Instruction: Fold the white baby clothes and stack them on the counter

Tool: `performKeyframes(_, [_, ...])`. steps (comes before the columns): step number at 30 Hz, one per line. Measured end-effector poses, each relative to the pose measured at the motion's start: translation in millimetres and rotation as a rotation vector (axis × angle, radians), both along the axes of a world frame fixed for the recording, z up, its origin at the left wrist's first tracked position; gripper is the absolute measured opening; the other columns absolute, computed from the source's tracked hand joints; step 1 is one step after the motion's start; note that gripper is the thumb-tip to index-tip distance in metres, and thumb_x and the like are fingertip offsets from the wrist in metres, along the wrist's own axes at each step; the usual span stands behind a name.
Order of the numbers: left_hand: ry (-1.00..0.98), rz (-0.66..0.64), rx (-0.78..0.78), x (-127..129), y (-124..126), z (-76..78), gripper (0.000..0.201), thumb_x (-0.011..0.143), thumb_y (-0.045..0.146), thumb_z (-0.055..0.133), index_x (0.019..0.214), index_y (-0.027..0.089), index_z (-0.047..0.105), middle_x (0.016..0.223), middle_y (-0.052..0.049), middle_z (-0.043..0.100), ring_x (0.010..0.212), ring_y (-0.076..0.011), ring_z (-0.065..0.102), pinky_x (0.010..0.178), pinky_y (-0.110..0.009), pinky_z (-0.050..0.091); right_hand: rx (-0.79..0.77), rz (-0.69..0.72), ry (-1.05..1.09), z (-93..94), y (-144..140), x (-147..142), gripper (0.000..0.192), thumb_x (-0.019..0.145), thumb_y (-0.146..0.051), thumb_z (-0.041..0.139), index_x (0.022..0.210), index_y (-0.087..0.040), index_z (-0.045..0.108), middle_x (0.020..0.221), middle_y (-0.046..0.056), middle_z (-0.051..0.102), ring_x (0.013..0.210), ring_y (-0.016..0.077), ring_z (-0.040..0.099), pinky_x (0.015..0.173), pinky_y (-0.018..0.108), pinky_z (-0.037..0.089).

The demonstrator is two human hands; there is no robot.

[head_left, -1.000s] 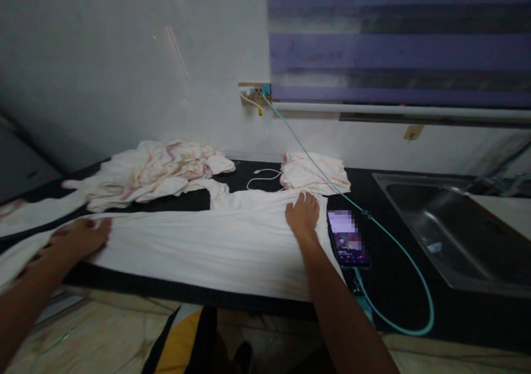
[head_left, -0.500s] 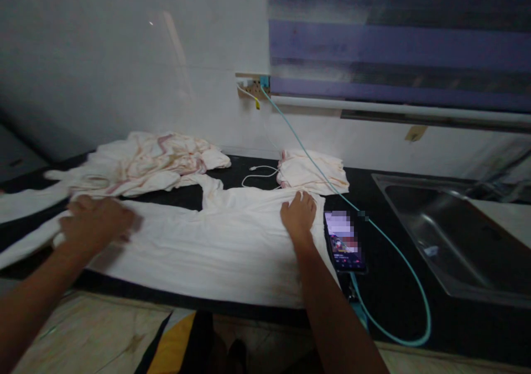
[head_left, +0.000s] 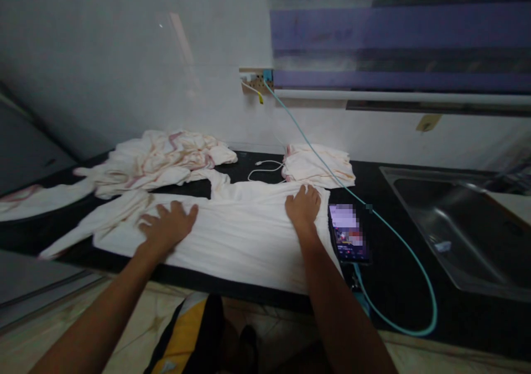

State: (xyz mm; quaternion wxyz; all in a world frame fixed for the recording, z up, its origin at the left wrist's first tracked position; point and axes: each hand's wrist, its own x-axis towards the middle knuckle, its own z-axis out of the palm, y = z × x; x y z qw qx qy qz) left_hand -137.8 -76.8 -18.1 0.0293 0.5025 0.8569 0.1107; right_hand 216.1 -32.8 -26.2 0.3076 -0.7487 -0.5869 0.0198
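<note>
Moved since the earlier frame: left hand (head_left: 168, 226), shifted rightward along the white garment (head_left: 232, 235), from its left end to a spot left of its middle; right hand (head_left: 303, 207) unchanged in place. Left hand: flat, palm down, fingers spread apart, pressing on the garment, gripping nothing. Right hand: flat, fingers apart, resting on the garment's right end, gripping nothing. White garment: spread lengthwise on the dark tabletop (head_left: 398, 285), front edge hanging slightly over the tabletop's near rim, a sleeve trailing off to its left. Crumpled pile of pink-streaked cloth (head_left: 161, 161): behind the garment, toward its left. Folded cloth stack (head_left: 319, 166): just behind the garment's right end. White cable (head_left: 265, 172): coiled between pile and stack, behind the garment. Phone (head_left: 349, 234): lying screen up, just right of the garment, beside the right hand. Teal cable (head_left: 409, 263): looping right of the garment, running from the phone up to a wall socket (head_left: 256, 81). Steel sink (head_left: 464, 227): well right of the garment.
</note>
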Motion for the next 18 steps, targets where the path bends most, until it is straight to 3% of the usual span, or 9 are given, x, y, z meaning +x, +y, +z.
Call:
performKeyframes(3, [-0.025, 0.032, 0.019, -24.8, 6.4, -1.0, 0.092, 0.093, 0.077, 0.026, 0.156, 0.012, 0.039, 0.167, -0.031, 0.019, 0.149, -0.0655, 0.009, 0.115, -0.076, 0.009, 0.000, -0.003, 0.002, 0.0, 0.3, 0.0, 0.052, 0.089, -0.029, 0.052, 0.136, -0.007, 0.060, 0.146, 0.024, 0.055, 0.139, 0.0366, 0.044, 0.118, 0.047, 0.028])
performKeyframes(7, [-0.034, 0.077, 0.028, -67.1, 14.0, -1.5, 0.100, 0.098, 0.072, 0.026, 0.154, -0.011, 0.026, 0.161, -0.039, 0.018, 0.148, -0.0616, 0.010, 0.120, -0.068, 0.005, -0.002, -0.002, -0.002, -1.5, 1.5, -0.5, 0.054, 0.089, -0.028, 0.052, 0.137, -0.006, 0.059, 0.147, 0.025, 0.054, 0.140, 0.0368, 0.043, 0.118, 0.048, 0.027])
performKeyframes(9, [-0.052, 0.147, 0.033, -85.6, 18.7, -3.3, 0.107, 0.097, 0.075, 0.027, 0.152, -0.016, 0.023, 0.161, -0.042, 0.010, 0.148, -0.0630, 0.005, 0.120, -0.068, 0.001, -0.003, 0.000, -0.004, -2.4, 1.9, -0.6, 0.054, 0.089, -0.028, 0.052, 0.138, -0.005, 0.059, 0.147, 0.025, 0.054, 0.141, 0.0371, 0.043, 0.118, 0.049, 0.027])
performKeyframes(14, [-0.085, 0.251, 0.074, -117.4, 32.0, -16.4, 0.109, 0.089, 0.085, 0.030, 0.160, 0.002, 0.028, 0.167, -0.036, -0.004, 0.148, -0.0657, -0.005, 0.113, -0.077, -0.005, 0.014, 0.000, -0.010, -4.2, 2.4, -0.7, 0.056, 0.089, -0.029, 0.054, 0.139, -0.005, 0.058, 0.146, 0.026, 0.054, 0.141, 0.0373, 0.043, 0.119, 0.050, 0.028])
performKeyframes(18, [-0.067, 0.246, 0.054, -133.6, 35.7, -29.8, 0.108, 0.083, 0.091, 0.033, 0.161, 0.015, 0.036, 0.171, -0.029, 0.004, 0.150, -0.0642, -0.002, 0.113, -0.077, -0.006, 0.027, -0.001, -0.018, -5.0, 2.8, -0.6, 0.055, 0.089, -0.028, 0.054, 0.138, -0.004, 0.059, 0.145, 0.026, 0.055, 0.140, 0.0366, 0.045, 0.119, 0.049, 0.028])
